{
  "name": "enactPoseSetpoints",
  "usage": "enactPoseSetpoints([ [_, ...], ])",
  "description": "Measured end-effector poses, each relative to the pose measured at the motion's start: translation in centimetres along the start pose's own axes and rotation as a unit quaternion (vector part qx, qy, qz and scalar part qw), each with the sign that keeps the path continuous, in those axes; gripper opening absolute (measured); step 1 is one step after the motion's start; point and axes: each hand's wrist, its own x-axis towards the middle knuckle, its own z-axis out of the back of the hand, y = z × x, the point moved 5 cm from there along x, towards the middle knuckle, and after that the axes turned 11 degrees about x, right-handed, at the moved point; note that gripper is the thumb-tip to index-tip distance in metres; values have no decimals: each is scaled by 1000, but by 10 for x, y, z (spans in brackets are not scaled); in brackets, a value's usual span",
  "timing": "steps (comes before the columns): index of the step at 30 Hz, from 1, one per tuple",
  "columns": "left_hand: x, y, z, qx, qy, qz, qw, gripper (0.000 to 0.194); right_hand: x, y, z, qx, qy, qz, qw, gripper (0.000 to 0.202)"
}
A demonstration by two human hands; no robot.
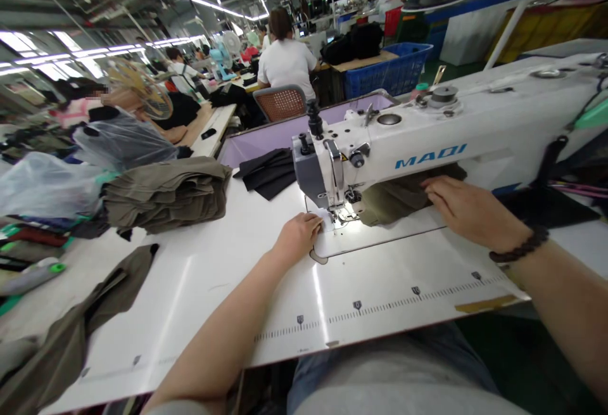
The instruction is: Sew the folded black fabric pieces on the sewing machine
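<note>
An olive-green fabric piece (pixel 394 199) lies under the arm of the white sewing machine (pixel 427 142), just right of the lit presser foot (pixel 346 214). My right hand (pixel 468 209) pinches the far upper part of this fabric between thumb and fingers. On the other side of the presser foot, my left hand (pixel 299 237) rests low over the machine bed with its fingers curled together. What those fingertips hold, if anything, is hidden. A black fabric stack (pixel 268 172) lies behind the machine head.
A thick pile of olive fabric (pixel 166 193) stands on the white table (pixel 209 288) at left, with another olive piece (pixel 90 320) nearer me. Plastic bags (pixel 47 184) crowd the left edge. Beyond are a blue basket (pixel 387 73) and a seated co-worker (pixel 287 60).
</note>
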Motion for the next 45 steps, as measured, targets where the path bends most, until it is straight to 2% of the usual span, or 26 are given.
enactPoseSetpoints([
  [3, -7, -28, 27, -12, 25, -28, 999, 23, -30, 36, 24, 18, 10, 23, 1000, 28],
  [5, -15, -57, 45, -56, 25, -67, 996, 38, -53, 70, 26, 77, 48, 43, 995, 24],
  [7, -25, -89, 53, -94, 38, -129, 986, 66, -74, 101, 16, 150, 127, 30, 980, 24],
  [9, -38, -118, 51, -119, 90, -207, 967, 85, -89, 122, 1, 235, 198, -4, 951, 25],
  [11, -52, -134, 47, -151, 138, -249, 947, 89, -98, 132, -12, 311, 246, -58, 916, 25],
  [12, -58, -138, 47, -170, 150, -246, 942, 86, -100, 133, -15, 340, 254, -81, 902, 26],
  [15, -72, -132, 56, -232, 147, -158, 949, 64, -99, 129, -16, 390, 226, -116, 885, 27],
  [17, -81, -127, 63, -260, 142, -100, 950, 58, -97, 126, -17, 407, 198, -125, 883, 29],
  [20, -92, -124, 60, -261, 142, -86, 951, 69, -91, 127, -21, 424, 167, -143, 878, 30],
  [22, -97, -116, 49, -232, 129, -73, 961, 53, -86, 132, -23, 434, 163, -148, 874, 32],
  [24, -101, -100, 37, -210, 103, -38, 971, 27, -82, 138, -24, 437, 198, -124, 869, 31],
  [26, -107, -77, 27, -238, 76, 9, 968, 27, -81, 141, -24, 423, 255, -77, 866, 33],
  [29, -115, -45, 23, -342, 34, 77, 936, 17, -85, 129, -25, 380, 321, -12, 868, 75],
  [31, -120, -32, 23, -403, 26, 119, 907, 12, -88, 116, -29, 362, 343, 5, 867, 86],
  [32, -122, -29, 24, -425, 26, 135, 895, 12, -89, 109, -32, 354, 343, 3, 870, 81],
  [34, -123, -26, 24, -455, 29, 153, 877, 13, -85, 98, -37, 341, 317, -11, 885, 58],
  [36, -122, -26, 24, -469, 38, 150, 869, 15, -77, 93, -41, 336, 271, -22, 902, 34],
  [37, -121, -26, 25, -468, 45, 142, 871, 16, -71, 92, -43, 341, 249, -24, 906, 30],
  [40, -118, -26, 30, -418, 47, 104, 901, 19, -56, 94, -52, 371, 221, -49, 900, 26],
  [42, -117, -26, 37, -373, 35, 84, 923, 26, -50, 94, -56, 383, 213, -94, 894, 23],
  [45, -122, -29, 45, -346, 54, 69, 934, 25, -45, 93, -56, 389, 211, -144, 885, 24],
])
